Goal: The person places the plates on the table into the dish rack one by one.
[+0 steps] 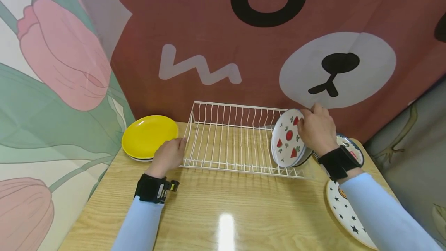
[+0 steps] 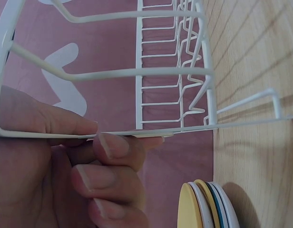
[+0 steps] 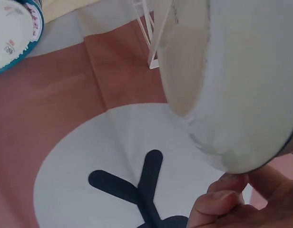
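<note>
A white wire dish rack (image 1: 223,168) stands on the wooden table against the printed cloth. My left hand (image 1: 168,154) grips the wire frame at the rack's left end, thumb and fingers on either side of it in the left wrist view. At the right end, a white plate (image 1: 287,139) with red fruit prints stands upright and slightly tilted in the rack. My right hand (image 1: 318,127) pinches a plate at its upper right edge. Behind the fruit-print plate, other plate rims show. The right wrist view has pale plate undersides (image 3: 251,85) above the fingertips.
Left of the rack lies a stack of plates topped by a yellow plate (image 1: 150,137). Past my right wrist is a blue-rimmed plate (image 1: 352,151), and nearer lies a white plate with black stars (image 1: 348,214), partly covered by my forearm. Bare wood (image 1: 195,208) fronts the rack.
</note>
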The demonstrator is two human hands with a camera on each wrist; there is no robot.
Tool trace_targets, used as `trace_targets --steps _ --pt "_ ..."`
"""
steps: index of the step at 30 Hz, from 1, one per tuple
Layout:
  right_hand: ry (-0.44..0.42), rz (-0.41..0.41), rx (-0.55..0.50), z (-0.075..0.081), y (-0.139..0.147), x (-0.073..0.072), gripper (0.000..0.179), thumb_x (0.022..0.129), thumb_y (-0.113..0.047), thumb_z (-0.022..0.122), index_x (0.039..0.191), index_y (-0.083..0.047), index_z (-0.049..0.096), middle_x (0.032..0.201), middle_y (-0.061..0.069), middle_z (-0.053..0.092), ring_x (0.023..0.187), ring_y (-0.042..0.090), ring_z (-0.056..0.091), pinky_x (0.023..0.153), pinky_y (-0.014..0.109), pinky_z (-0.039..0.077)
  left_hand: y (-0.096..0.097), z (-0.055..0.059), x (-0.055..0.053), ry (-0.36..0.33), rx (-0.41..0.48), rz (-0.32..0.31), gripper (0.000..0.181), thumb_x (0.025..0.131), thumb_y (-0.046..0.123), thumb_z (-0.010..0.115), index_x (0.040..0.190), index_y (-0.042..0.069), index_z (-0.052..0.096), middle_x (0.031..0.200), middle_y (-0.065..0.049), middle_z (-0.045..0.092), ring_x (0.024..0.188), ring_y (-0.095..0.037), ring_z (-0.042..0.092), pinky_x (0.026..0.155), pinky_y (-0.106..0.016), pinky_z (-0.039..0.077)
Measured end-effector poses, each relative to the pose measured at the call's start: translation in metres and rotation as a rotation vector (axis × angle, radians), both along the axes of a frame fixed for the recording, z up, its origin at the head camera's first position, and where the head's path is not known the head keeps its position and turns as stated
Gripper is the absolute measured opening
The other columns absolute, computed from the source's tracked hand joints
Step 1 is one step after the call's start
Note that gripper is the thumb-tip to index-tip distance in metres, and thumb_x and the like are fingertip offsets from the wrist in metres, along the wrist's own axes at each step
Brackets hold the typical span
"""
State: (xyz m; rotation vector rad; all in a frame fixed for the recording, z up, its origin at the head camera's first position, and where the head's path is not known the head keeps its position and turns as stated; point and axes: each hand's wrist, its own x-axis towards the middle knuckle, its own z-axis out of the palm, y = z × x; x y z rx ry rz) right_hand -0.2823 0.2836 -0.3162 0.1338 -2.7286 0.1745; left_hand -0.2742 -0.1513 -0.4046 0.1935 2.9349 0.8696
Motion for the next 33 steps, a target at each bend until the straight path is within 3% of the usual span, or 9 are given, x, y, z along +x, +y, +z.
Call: trace_targets --steps 6,16,33 --pt "0.047 0.004 -0.041 0.000 0.010 0.002 0.036 0.091 -0.011 0.053 0.122 0.007 0.059 0.101 0.025 0.045 0.088 0.040 0.041 0.065 0.056 0.041 0.001 0.001 0.002 0.008 -0.004 -0.016 0.045 0.107 0.037 0.030 0.103 0.004 0.059 0.065 -0.008 0.044 0.055 -0.023 0.045 0.053 -0.032 0.037" --pt "-0.032 0.008 -0.182 0.004 0.016 0.010 0.048 0.096 -0.027 0.055 0.135 0.001 0.049 0.112 0.030 0.043 0.090 0.042 0.042 0.066 0.058 0.041 -0.001 0.001 0.001 0.020 -0.007 -0.018 0.046 0.107 0.037 0.029 0.099 0.004 0.060 0.063 -0.007 0.045 0.053 -0.022 0.046 0.051 -0.032 0.039" --pt "-0.040 0.001 -0.204 0.005 0.011 0.012 0.051 0.093 -0.027 0.060 0.135 0.001 0.049 0.110 0.028 0.038 0.084 0.039 0.043 0.059 0.051 0.042 -0.002 0.001 0.002 0.032 0.010 -0.031 0.045 0.107 0.037 0.029 0.093 0.005 0.058 0.063 -0.007 0.045 0.052 -0.022 0.045 0.051 -0.032 0.038"
